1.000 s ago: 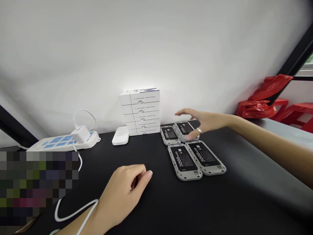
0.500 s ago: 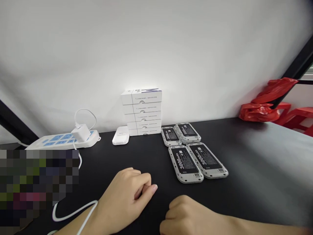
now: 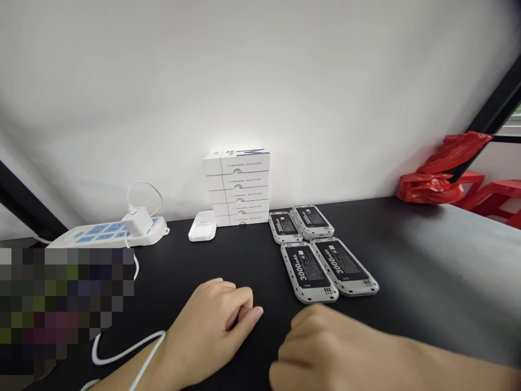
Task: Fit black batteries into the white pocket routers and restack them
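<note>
My left hand (image 3: 215,331) rests on the black table, its fingers curled in and the thumb stretched along them; nothing shows in it. A white cable (image 3: 126,353) runs over my left wrist. My right hand (image 3: 325,347) is closed in a fist near the front edge of the view, with no object showing in it. Beyond it lie several battery-backed devices, among them a front left one (image 3: 309,271) and a front right one (image 3: 345,266), with pale frames and black labels reading 3000mAh. Neither hand touches them.
A stack of white boxes (image 3: 244,182) stands against the wall, beside a small pile of white devices (image 3: 202,226). To the left is a power strip (image 3: 101,234) with a white charger (image 3: 137,220) plugged in. A red plastic bag (image 3: 431,187) sits at the table's far right.
My right hand has risen slightly and come forward, nearer the devices. My left hand stays curled in nearly the same place. The view has shifted very slightly.
</note>
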### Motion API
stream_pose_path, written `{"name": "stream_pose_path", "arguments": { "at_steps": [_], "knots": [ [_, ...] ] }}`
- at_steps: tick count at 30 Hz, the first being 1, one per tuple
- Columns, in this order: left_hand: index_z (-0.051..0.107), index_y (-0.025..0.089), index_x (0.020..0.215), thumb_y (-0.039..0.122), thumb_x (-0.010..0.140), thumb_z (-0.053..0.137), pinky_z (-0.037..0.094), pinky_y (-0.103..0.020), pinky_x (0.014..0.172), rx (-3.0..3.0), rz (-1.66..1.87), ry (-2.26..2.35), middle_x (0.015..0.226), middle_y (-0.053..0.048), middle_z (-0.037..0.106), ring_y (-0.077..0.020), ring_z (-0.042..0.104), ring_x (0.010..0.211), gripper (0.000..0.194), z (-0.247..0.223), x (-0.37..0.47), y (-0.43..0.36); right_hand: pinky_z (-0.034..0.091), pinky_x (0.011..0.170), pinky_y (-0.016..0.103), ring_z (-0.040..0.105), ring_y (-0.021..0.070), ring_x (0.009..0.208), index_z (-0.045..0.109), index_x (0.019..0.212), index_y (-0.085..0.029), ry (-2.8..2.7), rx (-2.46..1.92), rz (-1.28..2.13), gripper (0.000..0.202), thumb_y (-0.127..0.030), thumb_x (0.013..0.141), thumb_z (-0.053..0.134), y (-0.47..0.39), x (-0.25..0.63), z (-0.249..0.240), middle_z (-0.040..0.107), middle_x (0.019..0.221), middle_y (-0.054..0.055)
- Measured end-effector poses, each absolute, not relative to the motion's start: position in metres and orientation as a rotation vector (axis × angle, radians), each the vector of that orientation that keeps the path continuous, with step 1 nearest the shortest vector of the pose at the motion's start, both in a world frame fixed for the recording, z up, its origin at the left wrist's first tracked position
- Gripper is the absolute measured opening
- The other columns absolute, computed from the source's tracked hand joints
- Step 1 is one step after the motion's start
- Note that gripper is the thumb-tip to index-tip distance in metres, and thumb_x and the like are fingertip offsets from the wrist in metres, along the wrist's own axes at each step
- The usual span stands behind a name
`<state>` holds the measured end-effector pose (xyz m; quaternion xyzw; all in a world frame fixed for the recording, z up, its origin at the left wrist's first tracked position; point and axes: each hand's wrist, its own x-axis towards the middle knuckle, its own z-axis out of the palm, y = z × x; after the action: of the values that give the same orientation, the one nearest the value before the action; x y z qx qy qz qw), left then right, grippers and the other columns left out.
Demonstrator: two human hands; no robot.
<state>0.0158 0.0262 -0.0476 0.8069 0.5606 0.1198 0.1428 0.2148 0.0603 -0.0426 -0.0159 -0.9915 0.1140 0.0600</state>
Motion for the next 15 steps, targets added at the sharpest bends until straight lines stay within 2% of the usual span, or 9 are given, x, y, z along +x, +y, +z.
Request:
{"name": "stream_pose_path", "arguments": {
  "at_steps": [3, 7, 9, 15],
  "knots": [
    [0.042, 0.016, 0.063, 0.035, 0.092, 0.039, 0.028, -0.026, 0.062, 2.316, 0.371, 1.608, 0.056, 0.003, 0.044, -0.0109, 0.039, 0.057, 0.035, -0.046, 0.016, 0.026, 0.036, 0.054, 0.025, 0.05, 0.0118, 0.063, 0.047, 0.081, -0.019, -2.881, -0.501, 0.307, 0.026, -0.042, 0.082, 0.059, 0.082, 0.239, 0.002, 0.055, 0.074, -0.001],
    [0.041, 0.015, 0.063, 0.033, 0.091, 0.041, 0.029, -0.025, 0.062, 2.29, 0.39, 1.607, 0.054, 0.003, 0.043, -0.0101, 0.039, 0.055, 0.033, -0.044, 0.017, 0.025, 0.043, 0.066, 0.028, 0.054, 0.0204, 0.084, 0.048, 0.098, -0.021, -2.889, -0.901, 0.342, 0.063, -0.067, 0.059, 0.068, 0.122, 0.262, 0.012, 0.054, 0.1, 0.005],
    [0.041, 0.015, 0.062, 0.033, 0.09, 0.042, 0.029, -0.026, 0.062, 2.281, 0.392, 1.604, 0.055, 0.003, 0.044, -0.0105, 0.04, 0.055, 0.033, -0.044, 0.017, 0.025, 0.044, 0.073, 0.032, 0.053, 0.0241, 0.09, 0.048, 0.1, -0.021, -2.931, -1.029, 0.38, 0.07, -0.071, 0.055, 0.067, 0.133, 0.265, 0.008, 0.053, 0.104, 0.006],
    [0.04, 0.015, 0.062, 0.032, 0.09, 0.042, 0.029, -0.026, 0.061, 2.289, 0.367, 1.605, 0.054, 0.003, 0.042, -0.0102, 0.039, 0.054, 0.033, -0.045, 0.016, 0.025, 0.04, 0.087, 0.044, 0.05, 0.0313, 0.102, 0.047, 0.102, -0.021, -2.965, -1.175, 0.42, 0.072, -0.073, 0.056, 0.063, 0.135, 0.259, 0.004, 0.052, 0.108, 0.007]
  ]
}}
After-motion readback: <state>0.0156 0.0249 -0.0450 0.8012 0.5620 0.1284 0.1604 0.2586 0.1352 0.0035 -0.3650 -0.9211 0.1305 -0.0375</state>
